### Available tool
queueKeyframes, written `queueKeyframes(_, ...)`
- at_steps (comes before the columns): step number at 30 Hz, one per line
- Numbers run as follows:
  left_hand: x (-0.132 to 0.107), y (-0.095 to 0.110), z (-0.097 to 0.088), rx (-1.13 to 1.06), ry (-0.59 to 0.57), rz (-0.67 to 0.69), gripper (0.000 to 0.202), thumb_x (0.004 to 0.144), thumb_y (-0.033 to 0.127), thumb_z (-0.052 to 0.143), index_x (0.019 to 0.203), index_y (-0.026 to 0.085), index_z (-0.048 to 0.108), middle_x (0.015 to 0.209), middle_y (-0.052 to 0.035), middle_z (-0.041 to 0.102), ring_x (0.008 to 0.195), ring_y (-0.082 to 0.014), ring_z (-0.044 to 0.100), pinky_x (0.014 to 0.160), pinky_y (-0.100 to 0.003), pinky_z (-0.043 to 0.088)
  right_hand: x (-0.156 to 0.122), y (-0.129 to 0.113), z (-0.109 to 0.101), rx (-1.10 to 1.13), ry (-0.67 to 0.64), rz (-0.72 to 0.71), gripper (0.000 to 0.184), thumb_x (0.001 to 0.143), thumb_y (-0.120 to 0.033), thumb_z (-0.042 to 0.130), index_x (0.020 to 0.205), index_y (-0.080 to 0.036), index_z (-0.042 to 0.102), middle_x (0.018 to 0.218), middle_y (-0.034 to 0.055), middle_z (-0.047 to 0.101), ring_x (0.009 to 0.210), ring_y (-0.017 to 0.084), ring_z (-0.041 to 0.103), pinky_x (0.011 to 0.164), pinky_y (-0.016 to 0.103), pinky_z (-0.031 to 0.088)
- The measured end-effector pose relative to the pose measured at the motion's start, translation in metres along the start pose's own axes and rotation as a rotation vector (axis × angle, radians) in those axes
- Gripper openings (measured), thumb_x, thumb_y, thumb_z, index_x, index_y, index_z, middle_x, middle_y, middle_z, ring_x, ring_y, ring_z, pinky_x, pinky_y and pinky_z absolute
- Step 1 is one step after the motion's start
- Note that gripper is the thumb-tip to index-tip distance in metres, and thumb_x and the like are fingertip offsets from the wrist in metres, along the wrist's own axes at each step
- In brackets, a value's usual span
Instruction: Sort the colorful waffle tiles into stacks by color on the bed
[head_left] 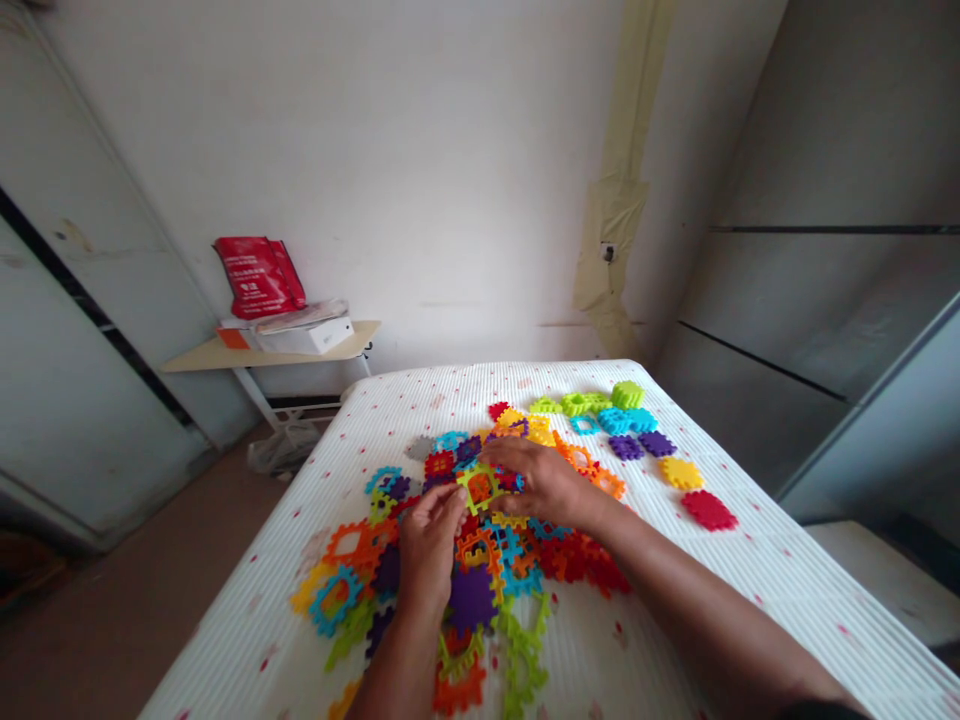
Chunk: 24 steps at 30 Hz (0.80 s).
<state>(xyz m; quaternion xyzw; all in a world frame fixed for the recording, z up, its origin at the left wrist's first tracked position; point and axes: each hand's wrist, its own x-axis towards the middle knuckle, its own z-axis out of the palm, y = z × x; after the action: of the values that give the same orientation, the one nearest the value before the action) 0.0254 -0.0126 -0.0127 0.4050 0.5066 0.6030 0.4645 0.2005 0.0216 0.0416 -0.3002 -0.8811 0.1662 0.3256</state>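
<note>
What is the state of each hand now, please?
Left hand: closed, holding a lime-green frame piece.
Right hand: curved beside that piece; grip cannot be told.

a red bag (pixel 255 278) and white box (pixel 324 338) top a side table (pixel 196 356).

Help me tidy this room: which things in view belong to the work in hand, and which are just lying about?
Seem to belong:
- lime-green interlocking frame in the left hand
- pile of interlocking plastic pieces
- colour-grouped pieces to the right

Seem just lying about:
- red printed bag
- white box on the side table
- plastic bag underneath
</note>
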Motion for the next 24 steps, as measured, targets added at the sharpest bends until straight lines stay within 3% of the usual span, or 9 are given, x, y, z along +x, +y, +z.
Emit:
queueKeyframes(6,0.0,-0.002,0.0,-0.031,-0.013,0.003,0.032,0.065,0.042,0.07,0.077,0.014,0.065,0.052,0.0048,0.05,0.048,-0.0072,0.042,0.048,-0.02,0.032,0.002,-0.017,0.006,-0.353,-0.13,-0.072,0.043,0.083,-0.027,0.057,0.124,-0.016,0.052,0.121,0.0139,0.057,0.11,0.023,0.053,0.091,0.037,0.044)
queueKeyframes(12,-0.001,-0.002,0.001,0.002,-0.012,-0.018,0.034,0.064,0.043,0.071,0.079,0.013,0.065,0.052,0.0048,0.05,0.05,-0.0075,0.042,0.048,-0.02,0.033,0.002,-0.019,0.015,-0.417,-0.138,-0.074,0.049,0.082,-0.028,0.059,0.126,-0.011,0.049,0.118,0.0159,0.058,0.108,0.024,0.053,0.091,0.036,0.045)
queueKeyframes(16,-0.003,0.003,0.003,0.041,-0.008,-0.02,0.037,0.064,0.044,0.07,0.082,0.013,0.065,0.056,0.0028,0.055,0.052,-0.0084,0.045,0.05,-0.02,0.036,0.002,-0.017,0.013,-0.392,-0.152,-0.051,0.049,0.079,-0.027,0.062,0.124,-0.014,0.051,0.117,0.0136,0.057,0.106,0.023,0.054,0.088,0.034,0.046)
queueKeyframes(19,-0.004,0.005,0.003,0.044,0.029,0.017,0.042,0.065,0.046,0.068,0.091,0.013,0.065,0.066,-0.0011,0.062,0.059,-0.0119,0.053,0.058,-0.023,0.043,0.005,0.006,-0.009,-0.392,-0.107,0.043,0.051,0.076,-0.028,0.065,0.124,-0.017,0.051,0.12,0.0119,0.056,0.106,0.021,0.055,0.085,0.032,0.048)
queueKeyframes(22,-0.003,0.006,0.002,0.058,0.052,0.059,0.045,0.067,0.049,0.066,0.094,0.013,0.065,0.07,-0.0032,0.064,0.066,-0.0156,0.058,0.064,-0.027,0.047,0.009,0.053,-0.05,-0.504,-0.02,0.244,0.051,0.074,-0.023,0.066,0.123,-0.016,0.053,0.117,0.0112,0.058,0.102,0.02,0.058,0.086,0.03,0.047)
queueKeyframes(24,-0.003,0.006,0.001,0.077,0.055,0.058,0.046,0.067,0.051,0.065,0.093,0.013,0.065,0.071,-0.0041,0.065,0.069,-0.0173,0.061,0.066,-0.027,0.049,0.011,0.091,-0.078,-0.617,-0.038,0.39,0.053,0.071,-0.02,0.068,0.122,-0.016,0.055,0.117,0.0107,0.06,0.103,0.02,0.058,0.088,0.03,0.045)
